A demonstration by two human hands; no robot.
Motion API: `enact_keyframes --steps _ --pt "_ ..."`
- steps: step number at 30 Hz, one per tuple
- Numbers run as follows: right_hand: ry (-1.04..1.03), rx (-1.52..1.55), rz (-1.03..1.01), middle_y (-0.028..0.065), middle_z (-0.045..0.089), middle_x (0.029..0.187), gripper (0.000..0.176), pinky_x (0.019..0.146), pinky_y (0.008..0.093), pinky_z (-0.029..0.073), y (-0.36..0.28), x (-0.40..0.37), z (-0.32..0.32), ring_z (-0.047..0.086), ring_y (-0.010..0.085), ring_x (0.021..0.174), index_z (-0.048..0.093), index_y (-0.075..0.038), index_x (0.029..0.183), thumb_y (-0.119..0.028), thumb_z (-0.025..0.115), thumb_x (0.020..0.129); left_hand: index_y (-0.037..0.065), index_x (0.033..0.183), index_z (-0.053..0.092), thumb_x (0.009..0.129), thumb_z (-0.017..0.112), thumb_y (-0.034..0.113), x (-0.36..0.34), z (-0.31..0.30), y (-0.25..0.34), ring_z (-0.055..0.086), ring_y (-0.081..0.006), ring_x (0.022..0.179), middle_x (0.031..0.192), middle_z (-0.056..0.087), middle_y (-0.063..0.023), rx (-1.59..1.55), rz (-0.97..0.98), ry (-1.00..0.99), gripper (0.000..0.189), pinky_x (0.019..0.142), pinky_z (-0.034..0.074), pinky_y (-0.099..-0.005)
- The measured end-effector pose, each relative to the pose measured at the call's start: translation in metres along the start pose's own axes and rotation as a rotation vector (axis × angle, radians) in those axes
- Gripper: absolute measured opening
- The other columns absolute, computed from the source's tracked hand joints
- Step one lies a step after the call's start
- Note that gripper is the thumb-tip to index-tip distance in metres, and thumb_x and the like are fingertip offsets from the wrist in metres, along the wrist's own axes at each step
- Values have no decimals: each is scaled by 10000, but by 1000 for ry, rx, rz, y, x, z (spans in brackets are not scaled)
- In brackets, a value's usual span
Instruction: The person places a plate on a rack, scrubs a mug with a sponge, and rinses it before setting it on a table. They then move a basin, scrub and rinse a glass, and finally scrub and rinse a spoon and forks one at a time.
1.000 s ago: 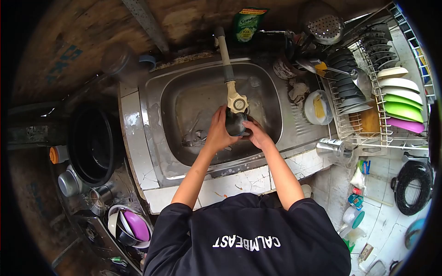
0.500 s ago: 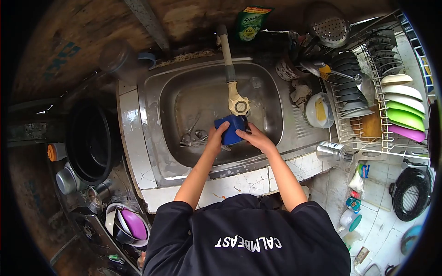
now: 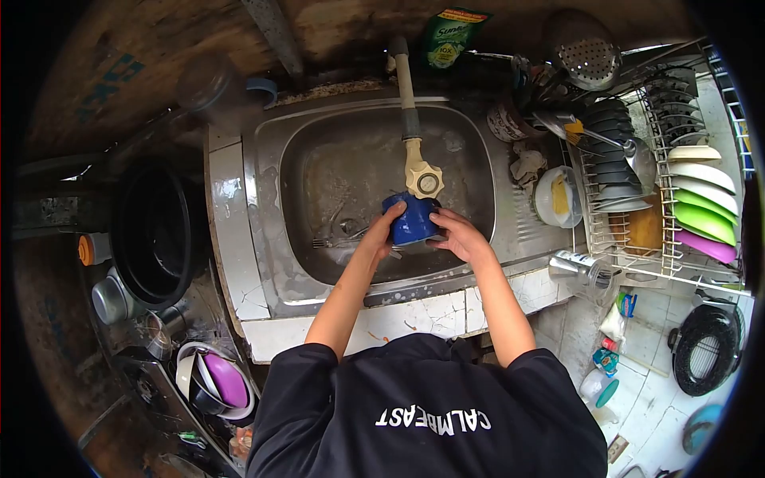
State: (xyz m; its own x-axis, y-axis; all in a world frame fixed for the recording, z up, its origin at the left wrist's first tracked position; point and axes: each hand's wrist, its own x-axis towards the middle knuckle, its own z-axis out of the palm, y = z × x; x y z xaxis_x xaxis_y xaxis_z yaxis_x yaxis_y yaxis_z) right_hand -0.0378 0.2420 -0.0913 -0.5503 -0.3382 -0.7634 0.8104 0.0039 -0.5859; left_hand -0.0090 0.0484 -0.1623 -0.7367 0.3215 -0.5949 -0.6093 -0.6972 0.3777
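A blue mug (image 3: 413,221) is held over the sink between both hands, just below the tap's cream-coloured knob (image 3: 426,182). My left hand (image 3: 383,231) grips its left side, thumb on the near face. On the other side my right hand (image 3: 461,237) has its fingers against the mug's right edge. The undersides of both grips are hidden. In the metal sink (image 3: 296,248), forks and spoons (image 3: 344,229) lie on the wet bottom, left of the mug.
Right of the sink stand a clear tub with a yellow sponge (image 3: 560,193) and a dish rack (image 3: 668,253) of plates and bowls. A green soap pouch (image 3: 451,38) is behind the tap. A large black basin (image 3: 151,231) and stacked bowls (image 3: 227,381) are at left.
The mug has turned in my hands, so more of its rounded side shows. My right fingers have shifted along its edge. The whole view has moved slightly.
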Motion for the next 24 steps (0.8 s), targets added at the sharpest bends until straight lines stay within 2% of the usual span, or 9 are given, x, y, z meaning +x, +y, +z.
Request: enact_keyframes --steps 2,4,5,7,8,10,14,16,24 --pt "-54 54 -3 94 512 1242 530 943 447 420 7 7 0 478 215 1151 462 -54 1320 -297 638 884 60 1321 449 792 713 423 2 -13 0 605 -246 1056 1184 593 -122 62 15 6 693 929 480 -375" --pt "-63 133 -78 84 522 1212 506 927 429 429 13 15 -1 491 207 1119 452 -64 1330 -155 602 856 40 1342 404 692 809 311 -3 -9 10 567 -231 1102 1216 560 -121 234 209 -64 813 973 437 -360" --pt "-60 130 -81 84 522 1212 506 927 429 429 15 21 -1 491 207 1119 452 -64 1330 -155 602 856 40 1342 404 692 809 311 -4 -6 15 567 -231 1102 1216 560 -121 233 210 -68 813 973 437 -360" --pt "-92 290 -121 68 517 1210 604 899 402 439 25 28 -2 494 192 1105 445 -71 1339 4 523 745 31 1363 358 571 872 240 -11 0 21 510 -233 1168 1268 511 -111 590 502 -172 967 1015 390 -355" --pt "-91 291 -114 68 517 1210 604 899 402 439 29 30 -4 494 192 1105 445 -71 1339 4 523 745 33 1383 319 496 895 180 -14 3 24 458 -238 1223 1310 464 -108 695 495 -163 1068 1044 355 -353" --pt "-60 315 -147 49 509 1210 725 872 359 447 33 29 -2 495 177 1095 436 -72 1350 69 458 639 34 1382 320 485 893 171 -22 3 22 459 -241 1223 1309 464 -114 752 525 -167 1074 1044 356 -352" --pt "-49 283 -215 43 503 1211 747 849 305 440 35 28 1 495 169 1090 435 -69 1349 81 448 617 31 1368 328 443 884 139 -36 10 29 461 -251 1226 1299 471 -132 967 595 -119 1085 1047 357 -344" --pt "-62 223 -281 40 508 1201 740 830 243 419 30 31 3 498 160 1084 439 -68 1342 85 441 618 31 1363 331 436 880 138 -35 11 32 463 -256 1226 1295 474 -134 963 574 -111 1083 1047 360 -345" --pt "-84 145 -303 28 518 1146 729 759 204 383 17 39 6 495 128 983 459 -56 1329 78 455 612 19 1404 254 448 903 164 -27 6 41 454 -251 1245 1310 472 -137 1032 628 -138 1164 1056 351 -358"
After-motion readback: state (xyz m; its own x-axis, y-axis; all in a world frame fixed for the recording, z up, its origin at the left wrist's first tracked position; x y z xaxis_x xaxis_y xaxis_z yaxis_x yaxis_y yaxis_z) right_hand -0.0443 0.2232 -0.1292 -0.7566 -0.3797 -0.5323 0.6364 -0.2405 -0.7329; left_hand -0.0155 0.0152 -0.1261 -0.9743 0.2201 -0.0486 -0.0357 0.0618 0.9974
